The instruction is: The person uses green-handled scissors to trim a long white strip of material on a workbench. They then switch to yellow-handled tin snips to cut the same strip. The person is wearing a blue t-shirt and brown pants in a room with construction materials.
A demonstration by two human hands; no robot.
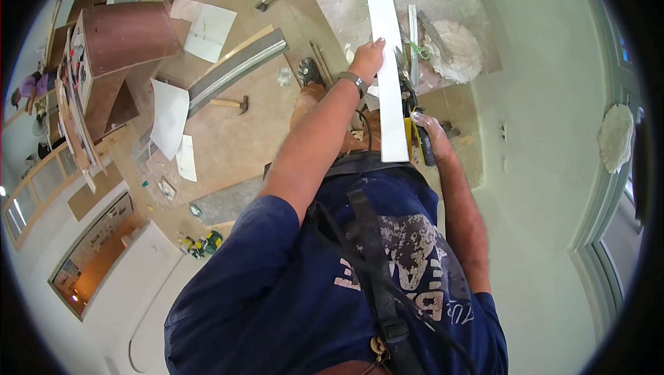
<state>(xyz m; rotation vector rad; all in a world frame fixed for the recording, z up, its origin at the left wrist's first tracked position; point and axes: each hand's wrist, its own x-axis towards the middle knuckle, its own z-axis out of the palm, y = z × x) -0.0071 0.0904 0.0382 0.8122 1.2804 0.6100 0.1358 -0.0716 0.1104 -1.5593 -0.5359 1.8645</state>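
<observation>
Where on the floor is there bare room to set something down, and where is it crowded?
Bare floor lies between the hammer and the grey slab. It is crowded around the left hand and right hand on the white strip, beside plaster lumps.

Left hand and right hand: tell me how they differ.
The left hand reaches far forward with its arm stretched out, resting on the long white strip; the right hand stays low and close to the body. The left wrist wears a watch; the right is bare. The right hand grips a dark tool. Both touch something.
</observation>
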